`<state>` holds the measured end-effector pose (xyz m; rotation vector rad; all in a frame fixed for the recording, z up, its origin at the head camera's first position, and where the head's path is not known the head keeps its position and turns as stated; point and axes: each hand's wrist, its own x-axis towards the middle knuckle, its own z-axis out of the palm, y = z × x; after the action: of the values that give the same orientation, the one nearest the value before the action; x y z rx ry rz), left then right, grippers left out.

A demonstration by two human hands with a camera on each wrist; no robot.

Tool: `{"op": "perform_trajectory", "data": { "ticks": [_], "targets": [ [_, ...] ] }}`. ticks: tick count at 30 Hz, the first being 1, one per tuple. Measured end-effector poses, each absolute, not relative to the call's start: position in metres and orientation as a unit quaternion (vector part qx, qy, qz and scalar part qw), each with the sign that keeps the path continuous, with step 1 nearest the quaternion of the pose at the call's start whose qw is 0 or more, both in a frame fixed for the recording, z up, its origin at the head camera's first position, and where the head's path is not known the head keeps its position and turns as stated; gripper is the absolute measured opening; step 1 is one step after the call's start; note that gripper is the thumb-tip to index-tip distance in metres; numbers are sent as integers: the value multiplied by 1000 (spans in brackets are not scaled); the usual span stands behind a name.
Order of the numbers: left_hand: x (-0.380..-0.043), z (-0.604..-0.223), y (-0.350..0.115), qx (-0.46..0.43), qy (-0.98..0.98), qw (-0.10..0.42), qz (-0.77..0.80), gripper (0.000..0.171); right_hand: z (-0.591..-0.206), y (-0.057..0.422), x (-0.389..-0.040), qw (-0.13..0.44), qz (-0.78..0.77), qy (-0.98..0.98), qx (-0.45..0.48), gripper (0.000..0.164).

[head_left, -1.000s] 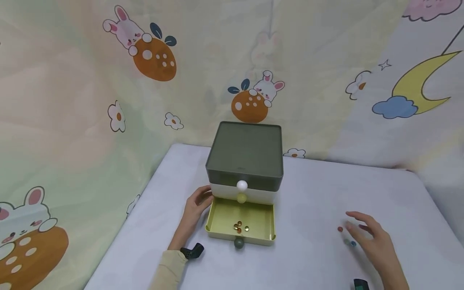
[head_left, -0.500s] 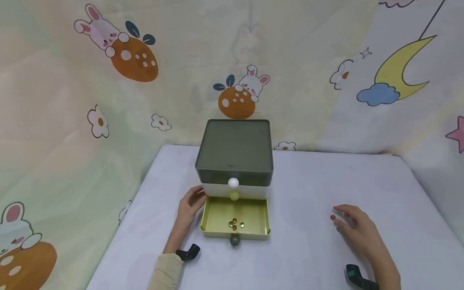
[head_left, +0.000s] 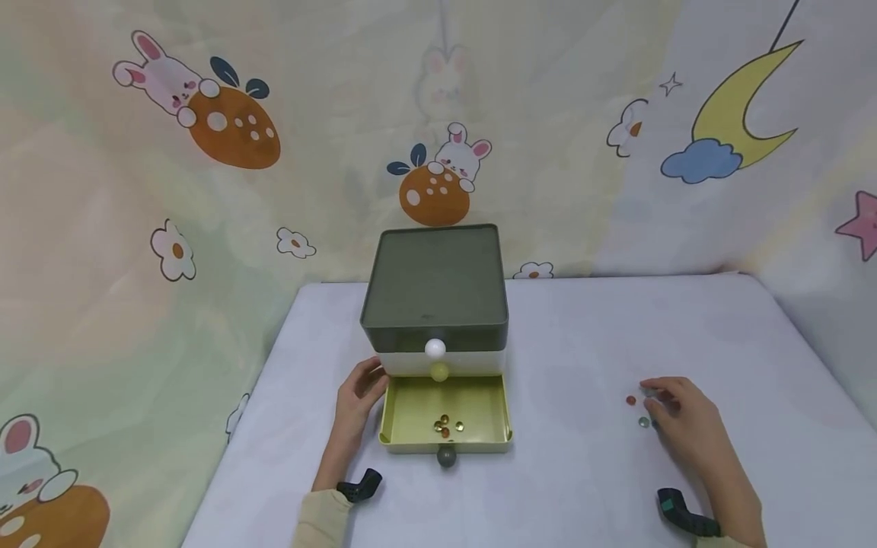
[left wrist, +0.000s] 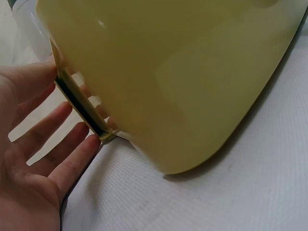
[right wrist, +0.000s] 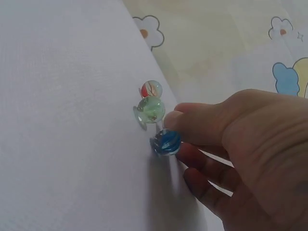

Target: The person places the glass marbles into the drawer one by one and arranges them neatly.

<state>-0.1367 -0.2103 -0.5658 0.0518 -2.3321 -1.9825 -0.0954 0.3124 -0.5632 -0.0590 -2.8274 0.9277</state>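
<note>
Beside the drawer box [head_left: 435, 281], my left hand [head_left: 356, 399] rests its fairly straight fingers and thumb against the near left edge. In the left wrist view its fingertips [left wrist: 94, 139] touch that edge next to the pulled-out yellow-green drawer [left wrist: 168, 86]. Several small marbles [head_left: 442, 426] lie in the drawer. On the right, my right hand [head_left: 688, 422] has thumb and index finger around a pale greyish marble [head_left: 647, 392]; firm contact is hard to see. Close by on the cloth are a red marble [right wrist: 151, 89], a green marble [right wrist: 151, 109] and a blue marble [right wrist: 167, 142].
The box has a dark green tray top and a white knob [head_left: 435, 349], a yellow knob [head_left: 439, 371] and a dark green knob [head_left: 447, 456]. A white cloth [head_left: 569, 350] covers the table. A printed curtain [head_left: 329, 152] hangs behind it.
My right hand has moved in over the marbles, and its thumb and index finger have drawn closer around the pale one. The left hand stays against the box. The head view has shifted.
</note>
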Motion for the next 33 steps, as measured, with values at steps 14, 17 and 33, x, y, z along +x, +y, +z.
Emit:
{"op": "perform_trajectory", "data": {
  "ticks": [14, 17, 33],
  "targets": [
    [-140, -561, -204, 17, -752, 44, -657, 42, -552, 314, -100, 115, 296, -947, -40, 27],
    [-140, -560, -204, 16, -755, 43, -654, 42, -552, 314, -100, 118, 295, -947, -43, 26],
    [-132, -562, -210, 23, -771, 39, -635, 43, -546, 292, -91, 127, 360, -924, -33, 25]
  ]
}}
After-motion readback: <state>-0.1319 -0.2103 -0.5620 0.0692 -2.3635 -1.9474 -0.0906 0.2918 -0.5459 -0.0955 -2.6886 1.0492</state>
